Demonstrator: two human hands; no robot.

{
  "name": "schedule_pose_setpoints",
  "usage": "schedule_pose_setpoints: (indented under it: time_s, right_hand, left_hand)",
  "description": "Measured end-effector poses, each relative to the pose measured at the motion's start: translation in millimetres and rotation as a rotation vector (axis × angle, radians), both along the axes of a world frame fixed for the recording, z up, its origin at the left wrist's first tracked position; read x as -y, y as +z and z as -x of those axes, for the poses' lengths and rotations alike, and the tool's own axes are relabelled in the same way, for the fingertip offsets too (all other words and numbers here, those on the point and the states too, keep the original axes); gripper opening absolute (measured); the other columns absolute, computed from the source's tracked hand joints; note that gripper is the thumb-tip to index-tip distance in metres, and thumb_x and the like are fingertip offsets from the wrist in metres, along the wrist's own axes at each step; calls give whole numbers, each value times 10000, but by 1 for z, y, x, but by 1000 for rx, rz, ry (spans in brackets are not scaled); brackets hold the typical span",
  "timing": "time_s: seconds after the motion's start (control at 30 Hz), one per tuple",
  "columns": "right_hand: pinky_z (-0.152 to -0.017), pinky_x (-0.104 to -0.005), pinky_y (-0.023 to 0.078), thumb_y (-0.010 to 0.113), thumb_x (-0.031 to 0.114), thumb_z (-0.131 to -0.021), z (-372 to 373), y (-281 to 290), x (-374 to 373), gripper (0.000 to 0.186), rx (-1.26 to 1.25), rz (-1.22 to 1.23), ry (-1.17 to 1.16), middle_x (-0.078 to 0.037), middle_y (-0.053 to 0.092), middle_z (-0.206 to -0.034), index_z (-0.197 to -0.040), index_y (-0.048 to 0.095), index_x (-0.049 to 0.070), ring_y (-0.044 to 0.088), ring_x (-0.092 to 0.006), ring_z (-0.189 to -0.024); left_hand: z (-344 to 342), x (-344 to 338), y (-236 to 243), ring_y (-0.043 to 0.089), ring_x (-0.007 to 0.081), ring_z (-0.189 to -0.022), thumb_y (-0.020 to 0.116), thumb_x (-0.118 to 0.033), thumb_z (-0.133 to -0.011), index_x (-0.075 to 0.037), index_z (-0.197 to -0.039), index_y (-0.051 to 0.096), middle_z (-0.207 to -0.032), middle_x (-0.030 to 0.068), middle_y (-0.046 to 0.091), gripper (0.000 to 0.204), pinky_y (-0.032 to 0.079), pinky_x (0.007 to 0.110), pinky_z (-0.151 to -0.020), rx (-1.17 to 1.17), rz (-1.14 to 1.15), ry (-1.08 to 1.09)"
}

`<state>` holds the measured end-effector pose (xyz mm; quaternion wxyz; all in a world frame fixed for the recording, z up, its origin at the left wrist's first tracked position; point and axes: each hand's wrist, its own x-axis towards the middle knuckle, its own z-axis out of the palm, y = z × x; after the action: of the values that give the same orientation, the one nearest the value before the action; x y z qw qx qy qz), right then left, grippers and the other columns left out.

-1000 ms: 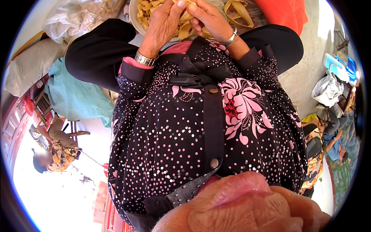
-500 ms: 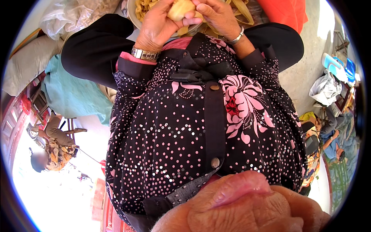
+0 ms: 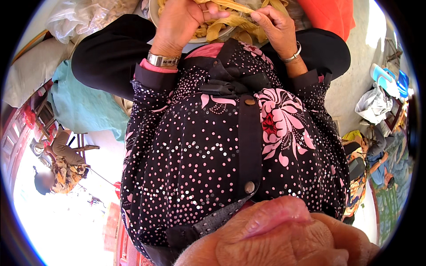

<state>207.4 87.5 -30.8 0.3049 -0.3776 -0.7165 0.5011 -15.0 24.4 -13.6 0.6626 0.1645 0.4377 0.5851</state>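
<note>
Bright daylight, pale concrete floor [image 3: 350,93], teal cloth [image 3: 84,111] left, wooden chair [image 3: 82,146], clutter heap [image 3: 377,102] right.

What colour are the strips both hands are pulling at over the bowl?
Pale yellow, husk-like strips, pinched by the left hand and right hand; the head view shows them.

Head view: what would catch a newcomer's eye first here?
The black blouse with pink dots and a large pink flower fills the middle. At the top edge, the left hand and the right hand pull at pale yellow husk strips over a bowl.
</note>
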Motion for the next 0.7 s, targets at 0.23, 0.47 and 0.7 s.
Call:
schedule_pose_setpoints:
  time_s: [0.23,0.47,0.7]
  right_hand:
    - [-585,-245,559,603,352,-1039,3,-14,6,372,112,382,144,-54,668,-867,-1172,683,14,652,-91,-749]
    - [-551,-239,444,576,380,-1050,32,10,-9,374,143,496,366,-12,625,-780,-989,675,24,563,-75,-727]
    - [-577,-268,334,568,384,-1052,32,32,-22,413,68,182,371,20,481,-675,-824,614,43,408,-74,-632]
  left_hand:
    - [20,1,-20,433,45,-523,635,-235,-1038,-3,-1162,682,-751,7,628,267,455,210,-553,-226,80,-142]
    - [25,0,-27,332,34,-483,657,-203,-1023,-44,-1043,669,-635,-51,474,161,341,224,-482,-172,52,-70]
    - [45,-1,-11,305,47,-518,639,-125,-1006,-71,-976,651,-633,-65,386,63,338,240,-501,-100,15,132]
